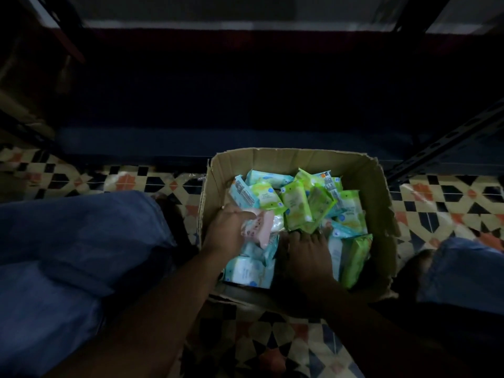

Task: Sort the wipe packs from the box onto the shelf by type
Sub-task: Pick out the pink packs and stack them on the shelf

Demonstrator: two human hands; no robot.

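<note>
An open cardboard box (376, 186) stands on the tiled floor before me, holding several green wipe packs (296, 205) and light blue wipe packs (249, 271). My left hand (226, 230) grips a pink wipe pack (260, 227) at the box's left side, just above the blue packs. My right hand (306, 255) reaches into the middle of the box with its fingers spread down among the packs; whether it holds one is hidden. The dark shelf (231, 143) lies low behind the box, its surface too dim to make out.
Patterned floor tiles (272, 342) surround the box. My knees in blue jeans (76, 241) flank it left and right. A perforated metal shelf upright (447, 143) slants at the right, another at the far left. A torn box flap (390, 225) hangs on the right.
</note>
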